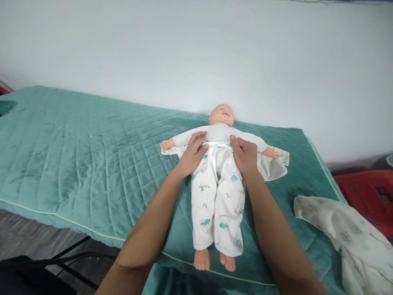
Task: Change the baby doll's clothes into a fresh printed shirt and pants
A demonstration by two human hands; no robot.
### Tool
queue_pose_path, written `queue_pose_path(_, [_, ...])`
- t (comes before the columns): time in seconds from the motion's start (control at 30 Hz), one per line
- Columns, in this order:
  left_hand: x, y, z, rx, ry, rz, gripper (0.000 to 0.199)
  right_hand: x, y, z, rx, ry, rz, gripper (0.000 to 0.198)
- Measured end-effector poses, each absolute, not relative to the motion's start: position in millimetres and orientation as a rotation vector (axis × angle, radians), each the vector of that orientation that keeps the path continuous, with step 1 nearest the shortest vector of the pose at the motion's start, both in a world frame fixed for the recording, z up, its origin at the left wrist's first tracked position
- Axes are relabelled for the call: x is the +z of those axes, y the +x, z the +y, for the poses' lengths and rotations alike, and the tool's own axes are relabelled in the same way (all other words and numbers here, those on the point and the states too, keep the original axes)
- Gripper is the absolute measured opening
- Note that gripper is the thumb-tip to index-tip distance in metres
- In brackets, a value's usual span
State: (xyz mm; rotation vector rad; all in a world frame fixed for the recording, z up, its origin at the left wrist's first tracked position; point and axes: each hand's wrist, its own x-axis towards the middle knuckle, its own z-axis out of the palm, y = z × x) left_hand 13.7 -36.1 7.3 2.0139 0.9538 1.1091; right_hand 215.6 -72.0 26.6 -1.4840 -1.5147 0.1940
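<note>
Your left hand [193, 155] and right hand [245, 155] gripped the pants [226, 200] at the doll's [221, 132] belly; uneven tugging could've twisted them.

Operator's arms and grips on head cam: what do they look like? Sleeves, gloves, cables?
Left grip and right grip: ungloved human hands, no rings or watch visible. Left forearm and right forearm: bare, no sleeves in frame, no cables.
</note>
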Motion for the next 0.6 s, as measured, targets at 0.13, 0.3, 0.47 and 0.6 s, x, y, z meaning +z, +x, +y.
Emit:
queue_pose_path(0.13, [0,13,-45,1.202,1.984,0.998,0.020,27,216,-73,0.174,-1.506,-1.524,0.055])
queue_pose_path(0.3, [-7,7,-69,1.265,1.965,1.083,0.020,25,215,-76,0.130,-1.510,-1.560,0.055])
queue_pose_path(0.47, [-13,-6,-96,1.226,2.019,1.215,0.021,21,215,-77,0.024,-1.475,-1.604,0.056])
queue_pose_path(0.6, [-17,-9,-108,1.153,2.009,1.306,0.020,16,218,-77,-0.048,-1.459,-1.628,0.055])
